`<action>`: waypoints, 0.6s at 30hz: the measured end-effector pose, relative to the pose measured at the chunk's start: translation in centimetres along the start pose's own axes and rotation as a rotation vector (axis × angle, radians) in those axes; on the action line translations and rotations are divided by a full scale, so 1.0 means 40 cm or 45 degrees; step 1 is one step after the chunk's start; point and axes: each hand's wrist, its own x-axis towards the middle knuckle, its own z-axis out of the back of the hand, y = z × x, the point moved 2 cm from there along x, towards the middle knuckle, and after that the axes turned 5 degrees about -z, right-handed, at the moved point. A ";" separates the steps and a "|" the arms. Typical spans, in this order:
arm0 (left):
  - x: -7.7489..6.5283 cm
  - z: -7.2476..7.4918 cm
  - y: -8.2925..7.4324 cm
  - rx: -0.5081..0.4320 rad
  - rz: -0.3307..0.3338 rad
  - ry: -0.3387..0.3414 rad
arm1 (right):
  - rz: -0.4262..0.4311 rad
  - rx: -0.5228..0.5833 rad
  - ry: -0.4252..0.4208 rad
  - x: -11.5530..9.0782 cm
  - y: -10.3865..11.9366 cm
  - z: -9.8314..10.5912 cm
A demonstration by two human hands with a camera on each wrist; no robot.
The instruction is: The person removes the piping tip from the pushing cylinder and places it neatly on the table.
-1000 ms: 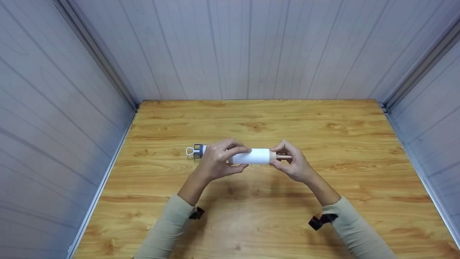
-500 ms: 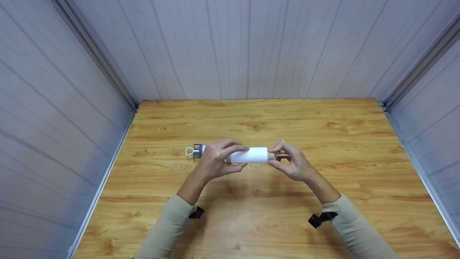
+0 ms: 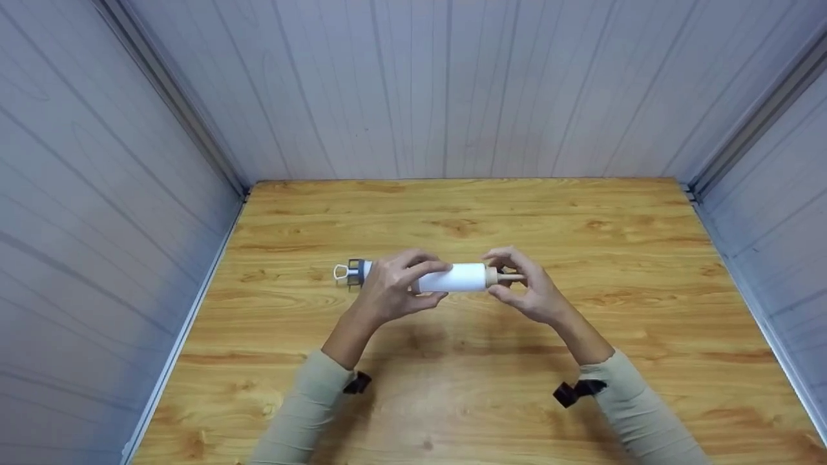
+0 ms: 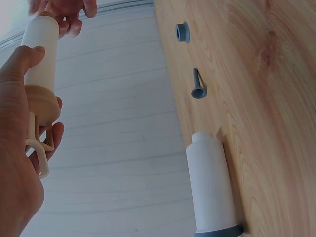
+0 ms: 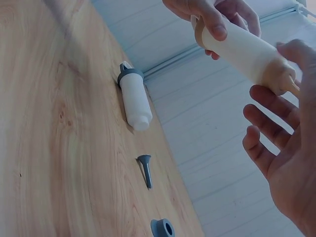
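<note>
My left hand (image 3: pixel 394 284) grips the white barrel (image 3: pixel 455 278) of an icing syringe, held level above the table. Its beige plunger handle (image 4: pixel 38 140) sticks out past my left palm in the left wrist view. A beige end cap (image 3: pixel 491 276) with a thin beige nozzle (image 3: pixel 512 277) is at the right end. Around that cap my right hand (image 3: pixel 533 294) has its thumb and fingers spread, a little away from the cap's sides. The right wrist view shows the fingers (image 5: pixel 269 126) loosely bent beside the cap (image 5: pixel 277 75).
A second white syringe (image 5: pixel 134 98) with a grey cap lies on the wooden table (image 3: pixel 452 213), left of my hands. A grey nozzle (image 5: pixel 146 170) and a grey ring (image 5: pixel 162 228) lie in line with it. White panels (image 3: pixel 413 84) wall the table.
My right thumb and fingers have come off the beige cap and spread apart. The syringe has shifted slightly left and back right, with my left hand holding it throughout.
</note>
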 end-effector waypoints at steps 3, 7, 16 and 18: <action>-0.002 -0.003 0.000 0.006 0.001 -0.008 | -0.049 0.015 -0.027 -0.001 -0.002 -0.003; -0.003 -0.001 0.000 0.005 -0.002 -0.017 | -0.073 0.038 -0.043 0.002 0.001 -0.007; -0.005 0.008 -0.001 0.018 0.008 -0.016 | 0.009 0.074 -0.025 0.010 0.008 -0.016; -0.005 0.009 -0.001 0.012 0.007 -0.018 | 0.045 0.071 -0.018 0.011 0.010 -0.017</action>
